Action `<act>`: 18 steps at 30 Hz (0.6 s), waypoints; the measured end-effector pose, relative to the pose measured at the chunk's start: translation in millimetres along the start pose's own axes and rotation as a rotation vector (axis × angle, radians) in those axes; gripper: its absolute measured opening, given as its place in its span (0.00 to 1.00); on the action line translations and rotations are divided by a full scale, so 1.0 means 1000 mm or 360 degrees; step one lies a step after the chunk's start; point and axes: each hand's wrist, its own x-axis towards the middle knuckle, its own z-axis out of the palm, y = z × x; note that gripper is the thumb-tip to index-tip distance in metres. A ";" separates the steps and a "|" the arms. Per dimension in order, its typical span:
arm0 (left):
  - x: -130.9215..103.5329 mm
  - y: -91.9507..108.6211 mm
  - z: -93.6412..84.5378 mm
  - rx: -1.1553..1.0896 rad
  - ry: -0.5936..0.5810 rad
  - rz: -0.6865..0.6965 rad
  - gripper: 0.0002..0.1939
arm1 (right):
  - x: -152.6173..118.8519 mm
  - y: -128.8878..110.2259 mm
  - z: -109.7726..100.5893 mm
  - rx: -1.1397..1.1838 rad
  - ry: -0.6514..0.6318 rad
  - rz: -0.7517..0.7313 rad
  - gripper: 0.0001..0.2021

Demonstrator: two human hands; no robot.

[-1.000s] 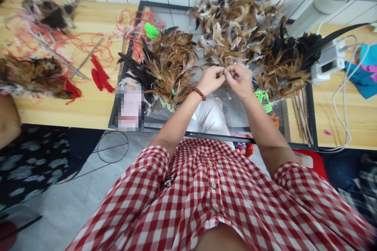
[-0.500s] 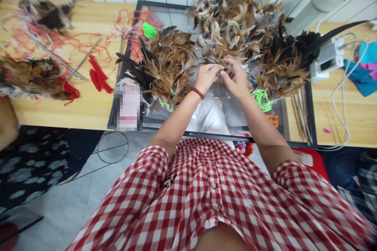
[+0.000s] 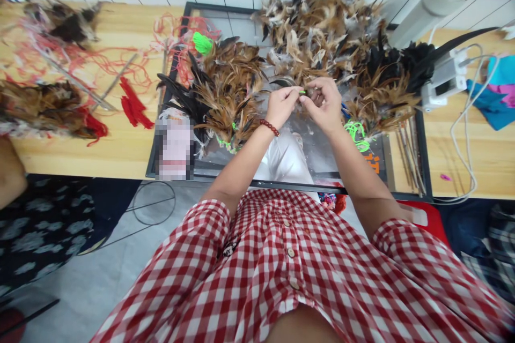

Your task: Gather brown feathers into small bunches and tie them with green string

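Note:
My left hand (image 3: pixel 284 107), with a red-brown bead bracelet (image 3: pixel 269 127) on the wrist, is closed in a pinch over the glass-topped frame. A dark curved feather (image 3: pixel 281 82) sticks out behind its fingers. At the fingertips shows a short bit of bright green cord (image 3: pixel 302 92). My right hand (image 3: pixel 325 104) meets it there, thumb and fingers bent together; what they grip is mostly hidden. Left of the hands lies a bundle of brown and black feathers (image 3: pixel 231 83). A large heap of brown feathers (image 3: pixel 317 27) is behind them, with more feathers (image 3: pixel 380 91) to the right.
Green cord (image 3: pixel 357 136) lies by my right forearm, another green hank (image 3: pixel 202 43) at upper left. Thin sticks (image 3: pixel 410 158) rest at the right edge. A white bottle (image 3: pixel 438 5) and charger (image 3: pixel 444 83) stand beyond. Red yarn (image 3: pixel 134 104) and a co-worker's arm (image 3: pixel 12 171) are at left.
Both hands stay together in nearly the same place. The green bit between the fingertips shows brighter, and the right fingers have curled in slightly. The whole view has shifted a little.

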 end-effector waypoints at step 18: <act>-0.002 0.011 -0.006 -0.0242 0.0017 -0.0349 0.06 | -0.001 0.002 -0.003 0.0146 0.0093 0.0002 0.27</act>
